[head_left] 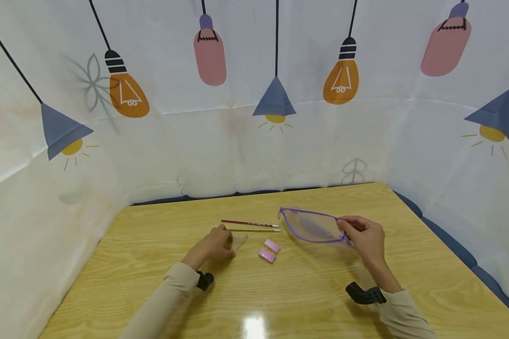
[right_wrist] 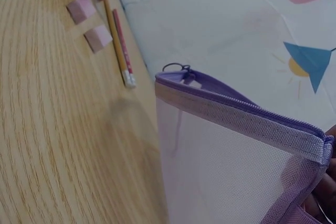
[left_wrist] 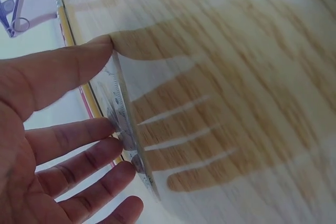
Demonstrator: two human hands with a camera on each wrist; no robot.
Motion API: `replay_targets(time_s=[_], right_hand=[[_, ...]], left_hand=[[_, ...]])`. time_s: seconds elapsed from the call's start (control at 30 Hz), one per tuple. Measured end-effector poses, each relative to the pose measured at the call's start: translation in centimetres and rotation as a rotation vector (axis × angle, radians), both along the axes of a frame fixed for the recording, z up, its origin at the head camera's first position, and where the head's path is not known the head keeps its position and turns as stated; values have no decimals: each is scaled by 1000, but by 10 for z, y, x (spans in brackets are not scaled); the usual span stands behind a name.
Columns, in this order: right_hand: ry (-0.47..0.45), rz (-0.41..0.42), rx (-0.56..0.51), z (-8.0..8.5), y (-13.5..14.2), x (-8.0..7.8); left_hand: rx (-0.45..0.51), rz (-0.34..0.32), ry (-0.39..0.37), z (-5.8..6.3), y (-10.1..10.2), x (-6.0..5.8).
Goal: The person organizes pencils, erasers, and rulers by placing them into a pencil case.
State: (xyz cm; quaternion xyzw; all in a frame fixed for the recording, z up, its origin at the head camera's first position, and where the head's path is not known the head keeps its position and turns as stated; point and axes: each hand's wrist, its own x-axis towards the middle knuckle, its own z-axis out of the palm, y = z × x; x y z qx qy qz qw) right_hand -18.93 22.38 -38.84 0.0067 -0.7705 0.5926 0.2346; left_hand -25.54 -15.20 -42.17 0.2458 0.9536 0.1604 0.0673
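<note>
My left hand [head_left: 215,244] holds a clear set square [head_left: 239,242] at the table, thumb at one end and fingertips along its edge. In the left wrist view the set square [left_wrist: 122,103] appears edge-on beside the fingers. My right hand [head_left: 366,238] pinches one end of a purple mesh zipper pouch [head_left: 311,226], held above the table with its zipper mouth parted. The right wrist view shows the pouch's mesh side [right_wrist: 226,156] close up. Between the hands lie two pink erasers, one [head_left: 272,245] behind the other [head_left: 266,255].
A red pencil [head_left: 248,223] and a yellow pencil [head_left: 254,230] lie side by side behind the set square and erasers. The wooden table [head_left: 280,301] ends at a white curtain [head_left: 246,155] printed with lamps.
</note>
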Motion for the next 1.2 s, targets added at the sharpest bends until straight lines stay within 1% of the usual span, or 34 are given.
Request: replay_targets(time_s=[0.07, 0.2, 0.3, 0.37, 0.5, 0.7, 0.8, 0.93, 1.2], right_hand=[[3, 7, -9, -4, 2, -2], [-4, 25, -46, -17, 10, -11], [-11, 27, -55, -25, 15, -17], [-11, 23, -46, -27, 17, -19], [-14, 16, -38, -24, 15, -17], [-5, 24, -23, -4, 5, -2], [-1, 19, -25, -12, 8, -8], [1, 2, -28, -25, 14, -17], [-16, -7, -30, -27, 16, -19]], left_hand=[[-2, -8, 10, 0, 0, 0], [-3, -8, 16, -1, -1, 1], [1, 4, 15, -1, -1, 1], [5, 15, 11, -1, -1, 1], [8, 31, 0, 1, -1, 2], [21, 47, 23, 4, -3, 4], [47, 68, 19, 6, -4, 7], [84, 78, 30, 9, -4, 9], [125, 45, 67, 18, -2, 17]])
